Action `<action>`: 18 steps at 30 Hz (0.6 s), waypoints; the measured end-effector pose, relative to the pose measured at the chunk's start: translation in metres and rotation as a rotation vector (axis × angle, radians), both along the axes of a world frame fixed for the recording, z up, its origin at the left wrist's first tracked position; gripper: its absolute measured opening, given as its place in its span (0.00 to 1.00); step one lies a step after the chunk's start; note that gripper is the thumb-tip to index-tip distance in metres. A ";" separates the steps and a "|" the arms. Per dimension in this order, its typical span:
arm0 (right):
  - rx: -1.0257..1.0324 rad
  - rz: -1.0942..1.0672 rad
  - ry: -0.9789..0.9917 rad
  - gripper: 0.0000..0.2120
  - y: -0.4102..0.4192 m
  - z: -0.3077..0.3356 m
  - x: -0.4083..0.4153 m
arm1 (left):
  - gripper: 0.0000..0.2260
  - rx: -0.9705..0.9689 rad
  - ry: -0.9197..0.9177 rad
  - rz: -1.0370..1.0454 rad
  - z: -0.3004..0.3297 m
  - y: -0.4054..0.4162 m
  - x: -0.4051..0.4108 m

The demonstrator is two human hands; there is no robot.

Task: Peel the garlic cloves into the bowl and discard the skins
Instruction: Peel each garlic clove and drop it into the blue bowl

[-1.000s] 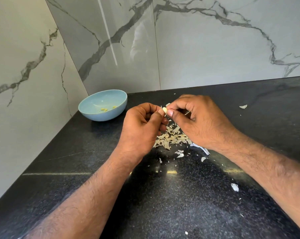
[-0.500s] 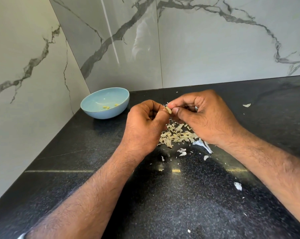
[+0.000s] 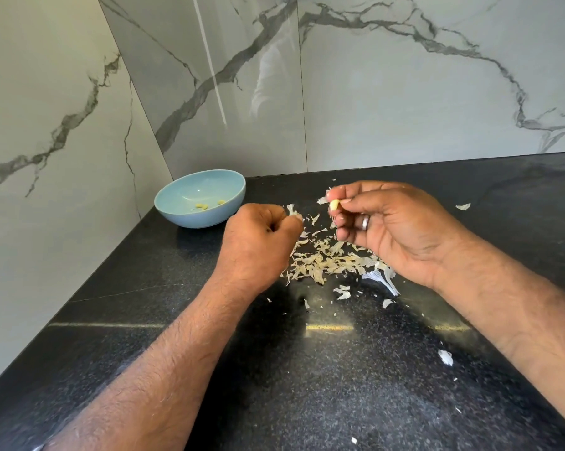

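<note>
Bare counter (image 3: 339,385) near edge & far right; skin pile (image 3: 326,262) mid, bowl (image 3: 199,198) in corner.

Bright, even light fills my view. Glare streaks shine on the glossy table (image 3: 329,327), and my arms cast soft shadows. Wall lines bend toward the edges.

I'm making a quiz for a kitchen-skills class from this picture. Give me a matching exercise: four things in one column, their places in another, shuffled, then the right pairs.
Things:
1. garlic clove
2. blue bowl
3. pile of skins
4. strip of skin

Places:
A. on the counter, below and between the hands
B. pinched in the left hand
C. in the corner by the wall
D. held in the fingertips of the right hand

Pairs: 1-D, 2-C, 3-A, 4-B
</note>
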State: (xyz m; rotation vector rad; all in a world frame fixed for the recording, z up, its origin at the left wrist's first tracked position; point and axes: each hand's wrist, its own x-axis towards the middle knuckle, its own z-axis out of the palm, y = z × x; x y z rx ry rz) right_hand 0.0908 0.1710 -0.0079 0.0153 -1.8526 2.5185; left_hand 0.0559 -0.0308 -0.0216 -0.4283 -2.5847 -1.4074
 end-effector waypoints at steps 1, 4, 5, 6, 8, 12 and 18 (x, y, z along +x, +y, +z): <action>-0.063 0.025 -0.059 0.11 0.000 -0.001 0.000 | 0.18 -0.022 0.012 0.020 -0.002 -0.003 -0.003; -0.221 0.085 -0.185 0.13 0.000 -0.002 0.000 | 0.11 -0.059 0.002 0.031 -0.003 -0.007 -0.007; -0.227 0.103 -0.197 0.14 -0.001 -0.003 0.000 | 0.10 -0.065 0.005 0.029 -0.004 -0.008 -0.008; -0.201 0.112 -0.201 0.13 -0.002 -0.005 0.000 | 0.10 -0.063 0.018 0.030 -0.005 -0.009 -0.010; -0.080 0.099 -0.202 0.12 -0.005 -0.008 -0.001 | 0.07 -0.044 0.033 0.037 -0.006 -0.010 -0.011; 0.157 0.043 -0.205 0.10 -0.004 -0.004 -0.001 | 0.07 -0.048 -0.007 0.033 -0.004 -0.008 -0.012; 0.518 -0.155 -0.134 0.14 0.005 -0.001 -0.008 | 0.10 -0.063 -0.046 0.026 -0.002 -0.007 -0.010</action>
